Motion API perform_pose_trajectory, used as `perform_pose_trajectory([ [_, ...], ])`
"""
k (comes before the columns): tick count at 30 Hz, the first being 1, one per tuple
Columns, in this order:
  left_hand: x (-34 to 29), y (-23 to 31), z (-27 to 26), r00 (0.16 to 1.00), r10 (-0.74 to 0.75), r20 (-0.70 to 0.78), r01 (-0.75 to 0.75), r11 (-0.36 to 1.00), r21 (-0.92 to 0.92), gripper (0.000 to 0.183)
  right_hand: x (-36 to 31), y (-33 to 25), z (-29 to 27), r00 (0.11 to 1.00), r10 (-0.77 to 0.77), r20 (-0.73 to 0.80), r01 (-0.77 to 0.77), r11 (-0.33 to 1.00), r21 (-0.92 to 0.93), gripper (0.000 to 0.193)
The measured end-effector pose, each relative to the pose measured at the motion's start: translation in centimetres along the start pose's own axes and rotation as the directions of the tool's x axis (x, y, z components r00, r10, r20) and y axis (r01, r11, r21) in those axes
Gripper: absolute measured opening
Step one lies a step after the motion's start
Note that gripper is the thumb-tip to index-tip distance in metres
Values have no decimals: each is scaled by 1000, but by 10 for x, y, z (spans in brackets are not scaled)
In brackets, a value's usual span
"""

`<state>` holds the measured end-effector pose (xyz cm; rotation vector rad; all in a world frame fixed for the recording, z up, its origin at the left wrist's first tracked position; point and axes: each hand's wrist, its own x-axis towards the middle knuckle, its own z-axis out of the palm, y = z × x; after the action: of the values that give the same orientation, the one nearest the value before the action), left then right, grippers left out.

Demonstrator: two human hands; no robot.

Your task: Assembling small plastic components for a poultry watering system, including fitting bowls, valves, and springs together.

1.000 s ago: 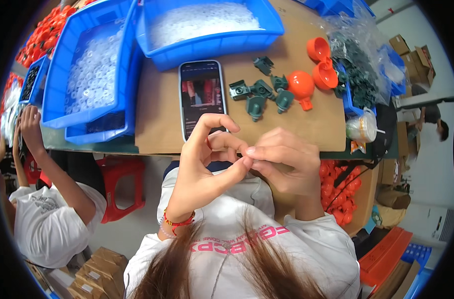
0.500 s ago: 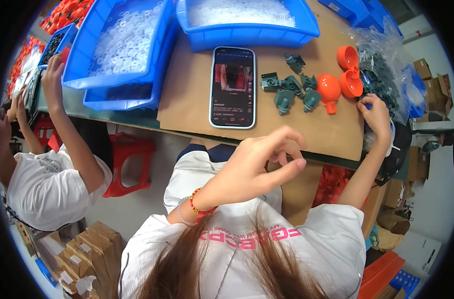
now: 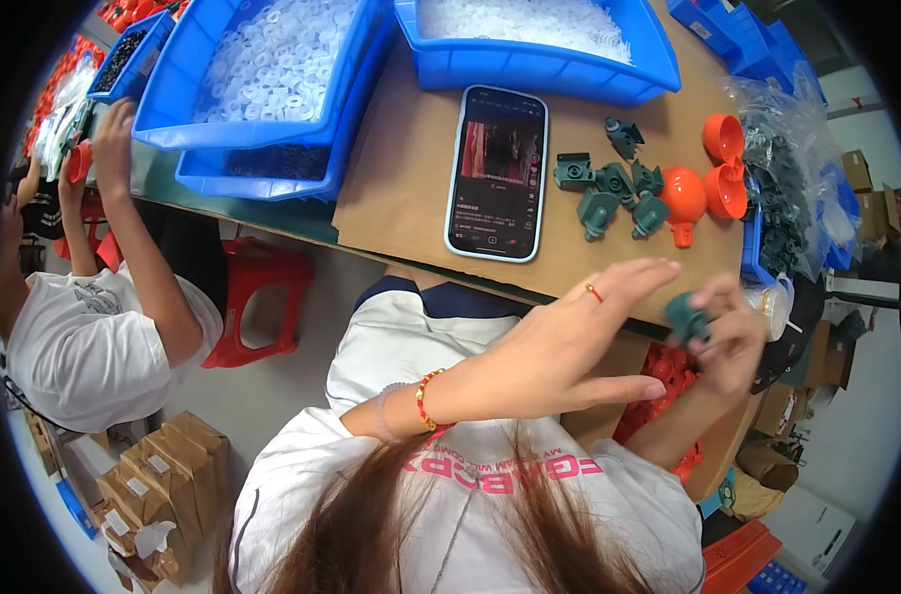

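In front of my body, over the table's near edge, my left hand [image 3: 579,346] has its fingers stretched out and its thumb apart, with nothing in it. Just to its right, my slightly blurred right hand [image 3: 731,342] pinches a dark green plastic part [image 3: 687,320] between thumb and fingers, the two hands a small gap apart. Beyond them on the cardboard lies a cluster of similar dark green parts [image 3: 598,210]. An orange round piece with a short neck [image 3: 683,201] lies beside the cluster, next to a pair of joined orange cups [image 3: 724,188].
A phone [image 3: 498,178] with its screen lit lies on the cardboard [image 3: 381,193]. Behind it stand blue bins, one with white rings [image 3: 235,139], one with small white pieces [image 3: 549,74]. A bag of green parts [image 3: 775,178] is at right. Another person [image 3: 104,337] works at left.
My right hand has come from beside the bag toward my left hand, now with a green part in it. My left hand has moved right and its fingers have straightened. The view has shifted slightly.
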<state>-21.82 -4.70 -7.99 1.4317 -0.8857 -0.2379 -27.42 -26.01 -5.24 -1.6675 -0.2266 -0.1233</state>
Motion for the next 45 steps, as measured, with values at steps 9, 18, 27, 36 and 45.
perform_pose_trajectory([
  [9,-9,-17,-10,961,12,-277,-4,999,32,29,7,18,93,968,167,-185,-73,900,429,20],
  [18,-16,-7,-19,926,-80,-368,52,995,-84,22,21,16,115,905,-140,-402,119,990,-76,15],
  [27,-18,-13,-26,911,-27,-412,12,999,-39,32,21,18,119,923,-184,-338,154,982,-113,15],
  [36,-22,-12,-30,919,-172,-355,26,924,-381,17,22,25,123,930,-234,-283,213,972,-102,16],
  [45,-24,-10,-26,943,-123,-308,-84,811,-579,19,20,31,121,964,-125,-234,195,932,305,19],
])
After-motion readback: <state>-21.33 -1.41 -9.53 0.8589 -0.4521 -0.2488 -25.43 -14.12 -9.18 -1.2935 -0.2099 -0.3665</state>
